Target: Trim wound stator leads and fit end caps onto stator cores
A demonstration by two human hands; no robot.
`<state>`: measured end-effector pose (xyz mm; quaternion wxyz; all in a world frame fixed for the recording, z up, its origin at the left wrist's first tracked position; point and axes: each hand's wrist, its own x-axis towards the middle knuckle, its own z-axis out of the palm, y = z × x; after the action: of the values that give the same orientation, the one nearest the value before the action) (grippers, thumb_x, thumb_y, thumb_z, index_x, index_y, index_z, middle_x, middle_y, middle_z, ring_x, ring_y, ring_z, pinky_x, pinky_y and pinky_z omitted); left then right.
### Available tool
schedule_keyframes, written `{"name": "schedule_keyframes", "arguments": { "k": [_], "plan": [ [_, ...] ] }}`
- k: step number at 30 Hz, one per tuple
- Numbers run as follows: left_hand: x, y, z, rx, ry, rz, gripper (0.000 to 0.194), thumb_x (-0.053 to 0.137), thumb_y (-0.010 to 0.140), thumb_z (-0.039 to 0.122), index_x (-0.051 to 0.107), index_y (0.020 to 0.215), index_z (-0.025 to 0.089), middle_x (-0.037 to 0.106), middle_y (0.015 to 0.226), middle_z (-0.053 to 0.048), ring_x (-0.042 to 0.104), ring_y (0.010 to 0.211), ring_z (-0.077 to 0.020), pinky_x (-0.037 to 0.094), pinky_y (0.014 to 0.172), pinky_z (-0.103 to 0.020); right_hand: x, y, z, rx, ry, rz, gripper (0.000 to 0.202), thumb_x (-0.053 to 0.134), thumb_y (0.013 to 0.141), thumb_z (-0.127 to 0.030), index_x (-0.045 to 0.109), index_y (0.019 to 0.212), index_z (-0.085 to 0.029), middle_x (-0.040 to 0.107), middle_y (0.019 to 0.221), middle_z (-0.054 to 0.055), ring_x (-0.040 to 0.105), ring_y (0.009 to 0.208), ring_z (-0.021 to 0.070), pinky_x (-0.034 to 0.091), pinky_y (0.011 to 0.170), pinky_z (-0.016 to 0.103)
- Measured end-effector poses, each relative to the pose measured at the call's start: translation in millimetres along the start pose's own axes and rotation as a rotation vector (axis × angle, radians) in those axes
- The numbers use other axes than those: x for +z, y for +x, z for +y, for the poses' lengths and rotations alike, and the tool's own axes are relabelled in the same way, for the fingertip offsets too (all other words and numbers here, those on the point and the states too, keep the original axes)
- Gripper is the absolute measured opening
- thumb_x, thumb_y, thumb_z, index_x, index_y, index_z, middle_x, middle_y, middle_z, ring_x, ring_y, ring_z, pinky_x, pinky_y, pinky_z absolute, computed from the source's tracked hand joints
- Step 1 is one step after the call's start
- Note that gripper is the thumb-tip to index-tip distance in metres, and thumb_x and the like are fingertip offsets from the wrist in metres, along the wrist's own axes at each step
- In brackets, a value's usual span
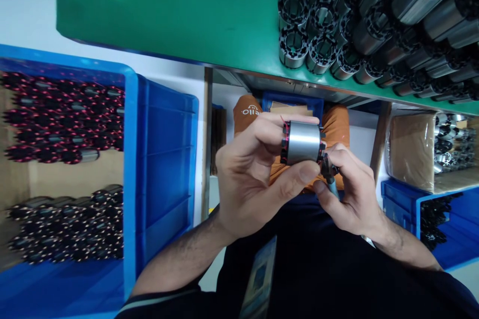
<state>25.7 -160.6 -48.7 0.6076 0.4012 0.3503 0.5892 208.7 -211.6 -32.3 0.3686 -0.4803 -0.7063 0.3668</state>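
My left hand (pixel 258 174) is closed around a motor stator (pixel 305 142), thumb below and fingers behind and above. The stator is a shiny steel cylinder lying on its side, with black slotted ends and pinkish-red wire showing at the left end. My right hand (pixel 350 184) is closed on small pliers (pixel 330 174) with dark jaws and a grey-blue handle. Their tips are at the stator's right end, touching or very close to it; the exact contact is hidden. Both hands are above my lap.
Rows of bare stator cores (pixel 294 45) stand on the green bench (pixel 187 10) ahead. At left, a blue crate (pixel 129 184) holds wound stators in two groups. On the right are a lined box (pixel 411 152) of metal rings and a blue bin (pixel 400 204) with black parts.
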Motion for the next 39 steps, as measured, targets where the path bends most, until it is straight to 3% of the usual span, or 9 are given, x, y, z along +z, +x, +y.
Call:
{"name": "schedule_keyframes", "arguments": {
  "k": [4, 7, 10, 14, 17, 22, 29, 34, 39],
  "plan": [
    [16.8, 12, 2, -0.135, -0.107, 0.014, 0.048, 0.106, 0.091, 0.053, 0.07, 0.107, 0.026, 0.08, 0.125, -0.009, 0.08, 0.127, -0.0332, 0.071, 0.1, -0.049, 1, 0, 2, -0.034, -0.004, 0.026, 0.033, 0.07, 0.101, -0.009, 0.069, 0.13, -0.025, 0.077, 0.108, 0.004, 0.071, 0.093, 0.0194, 0.06, 0.076, 0.035],
    [18.9, 12, 2, -0.169, -0.133, 0.005, 0.048, 0.105, 0.092, 0.055, 0.07, 0.107, 0.026, 0.08, 0.124, -0.009, 0.081, 0.124, -0.0317, 0.071, 0.098, -0.046, 2, 0, 3, -0.048, -0.002, 0.034, 0.041, 0.07, 0.098, -0.008, 0.07, 0.136, -0.023, 0.077, 0.109, 0.005, 0.073, 0.095, 0.0199, 0.062, 0.079, 0.035],
    [8.0, 2, -1, -0.156, -0.134, -0.02, 0.042, 0.104, 0.094, 0.051, 0.073, 0.108, 0.026, 0.081, 0.121, -0.008, 0.082, 0.117, -0.0287, 0.071, 0.096, -0.043, 2, 0, 3, -0.06, -0.011, 0.054, 0.044, 0.071, 0.098, -0.009, 0.07, 0.14, -0.024, 0.078, 0.111, 0.006, 0.073, 0.095, 0.0207, 0.063, 0.077, 0.036],
    [-13.0, -10, -6, -0.064, -0.143, -0.168, 0.018, 0.092, 0.103, 0.028, 0.081, 0.117, 0.026, 0.083, 0.122, -0.006, 0.082, 0.114, -0.021, 0.07, 0.099, -0.033, 0, 0, 3, -0.05, -0.035, 0.046, 0.041, 0.07, 0.099, -0.008, 0.071, 0.136, -0.023, 0.077, 0.109, 0.005, 0.072, 0.09, 0.0186, 0.061, 0.074, 0.033],
    [-19.5, -12, -6, -0.001, -0.133, -0.222, 0.023, 0.088, 0.104, 0.021, 0.083, 0.126, 0.025, 0.083, 0.133, -0.007, 0.081, 0.123, -0.0183, 0.068, 0.109, -0.029, 0, -1, 4, -0.057, -0.046, 0.042, 0.036, 0.07, 0.099, -0.008, 0.071, 0.132, -0.024, 0.075, 0.104, 0.003, 0.07, 0.085, 0.0164, 0.061, 0.071, 0.031],
    [-13.6, -10, 2, -0.053, -0.065, -0.181, 0.016, 0.091, 0.11, 0.037, 0.084, 0.119, 0.027, 0.083, 0.131, -0.003, 0.082, 0.12, -0.0125, 0.069, 0.107, -0.024, 3, -1, 3, -0.057, -0.056, 0.061, 0.039, 0.069, 0.1, -0.008, 0.069, 0.135, -0.024, 0.071, 0.098, 0.001, 0.069, 0.082, 0.0163, 0.062, 0.071, 0.031],
    [-10.8, -11, 2, -0.031, -0.088, -0.197, 0.012, 0.088, 0.113, 0.032, 0.082, 0.121, 0.027, 0.081, 0.131, -0.003, 0.08, 0.123, -0.0096, 0.067, 0.111, -0.021, 5, -2, 6, -0.094, -0.076, 0.113, 0.037, 0.073, 0.1, -0.006, 0.071, 0.132, -0.025, 0.073, 0.1, 0.001, 0.07, 0.085, 0.0162, 0.063, 0.075, 0.03],
    [-10.2, -13, -1, -0.034, -0.084, -0.188, 0.01, 0.088, 0.113, 0.031, 0.081, 0.119, 0.026, 0.081, 0.123, -0.003, 0.08, 0.123, -0.0126, 0.067, 0.114, -0.027, 3, -4, 7, -0.056, -0.091, 0.078, 0.037, 0.074, 0.101, -0.004, 0.072, 0.131, -0.026, 0.071, 0.098, -0.001, 0.07, 0.085, 0.0146, 0.062, 0.076, 0.027],
    [-8.1, -14, -5, -0.082, -0.158, -0.07, 0.015, 0.092, 0.11, 0.037, 0.082, 0.115, 0.028, 0.086, 0.12, -0.001, 0.084, 0.121, -0.0169, 0.07, 0.111, -0.032, 0, -1, 5, 0.045, -0.078, 0.007, 0.028, 0.071, 0.108, -0.009, 0.072, 0.129, -0.027, 0.075, 0.103, -0.001, 0.066, 0.081, 0.0134, 0.061, 0.076, 0.026]
  ]
}}
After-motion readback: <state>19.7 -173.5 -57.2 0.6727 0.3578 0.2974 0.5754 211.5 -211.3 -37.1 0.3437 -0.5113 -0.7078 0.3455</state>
